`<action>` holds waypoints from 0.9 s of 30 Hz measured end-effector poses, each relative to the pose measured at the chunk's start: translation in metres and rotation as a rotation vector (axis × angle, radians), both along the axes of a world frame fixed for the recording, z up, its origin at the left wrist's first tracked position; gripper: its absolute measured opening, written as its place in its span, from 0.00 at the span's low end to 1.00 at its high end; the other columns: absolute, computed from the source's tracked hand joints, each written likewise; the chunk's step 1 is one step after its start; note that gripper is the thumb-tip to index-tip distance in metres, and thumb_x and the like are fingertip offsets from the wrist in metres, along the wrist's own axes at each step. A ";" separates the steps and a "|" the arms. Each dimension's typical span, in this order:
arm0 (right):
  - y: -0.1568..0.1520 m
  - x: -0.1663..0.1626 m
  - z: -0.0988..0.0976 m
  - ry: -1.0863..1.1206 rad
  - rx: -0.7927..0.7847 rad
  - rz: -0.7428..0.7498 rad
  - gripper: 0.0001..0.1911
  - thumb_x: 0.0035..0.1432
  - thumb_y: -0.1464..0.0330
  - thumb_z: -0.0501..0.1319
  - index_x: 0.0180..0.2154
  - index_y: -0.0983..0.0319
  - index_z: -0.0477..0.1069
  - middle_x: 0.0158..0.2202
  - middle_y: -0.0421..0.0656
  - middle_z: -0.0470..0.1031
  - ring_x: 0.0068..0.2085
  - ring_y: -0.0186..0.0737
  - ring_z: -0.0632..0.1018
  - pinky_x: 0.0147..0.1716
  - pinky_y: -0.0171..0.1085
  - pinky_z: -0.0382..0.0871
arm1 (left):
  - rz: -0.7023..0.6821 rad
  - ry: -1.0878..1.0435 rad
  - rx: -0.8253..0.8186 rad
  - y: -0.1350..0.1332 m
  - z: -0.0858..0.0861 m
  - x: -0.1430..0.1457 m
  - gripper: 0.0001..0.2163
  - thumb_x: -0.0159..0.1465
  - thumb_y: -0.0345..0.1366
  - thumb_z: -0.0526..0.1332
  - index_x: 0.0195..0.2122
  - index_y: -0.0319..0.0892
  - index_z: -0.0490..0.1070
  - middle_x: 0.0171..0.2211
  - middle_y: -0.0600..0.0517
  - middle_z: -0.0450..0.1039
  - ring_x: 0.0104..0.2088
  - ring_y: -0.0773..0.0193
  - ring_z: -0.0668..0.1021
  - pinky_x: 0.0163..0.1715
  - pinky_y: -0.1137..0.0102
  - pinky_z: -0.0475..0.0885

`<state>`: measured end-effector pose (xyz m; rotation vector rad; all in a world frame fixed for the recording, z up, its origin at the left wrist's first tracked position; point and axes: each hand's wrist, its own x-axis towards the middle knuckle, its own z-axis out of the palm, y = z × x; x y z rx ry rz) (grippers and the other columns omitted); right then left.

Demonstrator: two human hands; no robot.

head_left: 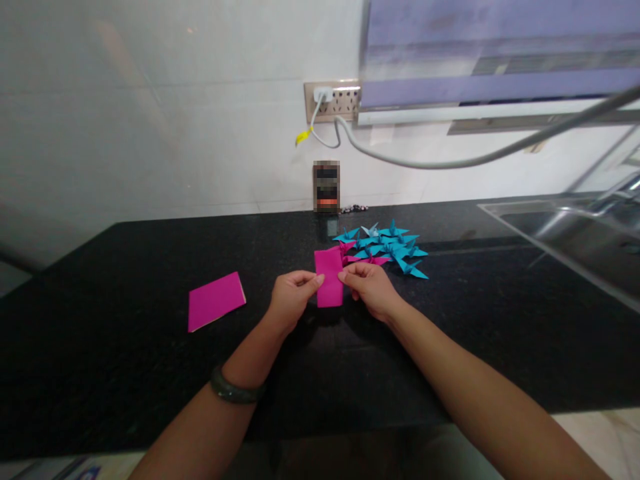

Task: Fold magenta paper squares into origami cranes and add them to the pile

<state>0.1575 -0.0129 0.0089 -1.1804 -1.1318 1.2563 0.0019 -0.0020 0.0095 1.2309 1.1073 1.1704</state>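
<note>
A magenta sheet of origami paper (329,287), folded into a narrow upright rectangle, is held between both hands above the dark counter. My left hand (295,297) pinches its left edge between thumb and fingers. On the opposite edge, my right hand (369,287) grips it the same way. Just behind the paper lies a cluster of folded paper cranes (393,247), mostly blue, with a few magenta ones (375,261) partly hidden by the right hand and the sheet. Off to the left rests a flat magenta stack of paper (216,301).
The black countertop (125,373) runs back to a white wall. A phone-like object (327,187), its face blurred, leans there beside a beaded string (356,209). A power strip (345,101) with a plugged-in cable (400,160) is above. A metal sink (575,233) is at right.
</note>
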 end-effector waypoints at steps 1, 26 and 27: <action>0.000 -0.001 0.000 0.027 -0.001 -0.017 0.11 0.41 0.63 0.63 0.22 0.64 0.66 0.16 0.34 0.62 0.16 0.25 0.59 0.15 0.29 0.51 | -0.024 0.000 -0.016 -0.001 0.000 0.000 0.09 0.45 0.38 0.67 0.23 0.37 0.74 0.19 0.53 0.73 0.21 0.69 0.72 0.24 0.73 0.67; -0.009 0.008 0.008 -1.048 0.682 0.265 0.06 0.56 0.73 0.52 0.30 0.64 0.67 0.30 0.44 0.69 0.34 0.37 0.66 0.34 0.35 0.60 | -0.310 0.822 0.563 -0.002 0.010 -0.010 0.07 0.58 0.32 0.55 0.30 0.41 0.72 0.29 0.52 0.74 0.31 0.66 0.74 0.33 0.72 0.67; -0.009 0.008 0.009 -1.052 0.685 0.270 0.06 0.56 0.73 0.52 0.30 0.64 0.66 0.30 0.44 0.69 0.34 0.37 0.66 0.34 0.35 0.60 | -0.320 0.851 0.583 -0.002 0.010 -0.011 0.07 0.58 0.32 0.54 0.30 0.41 0.72 0.29 0.52 0.74 0.31 0.65 0.74 0.33 0.71 0.67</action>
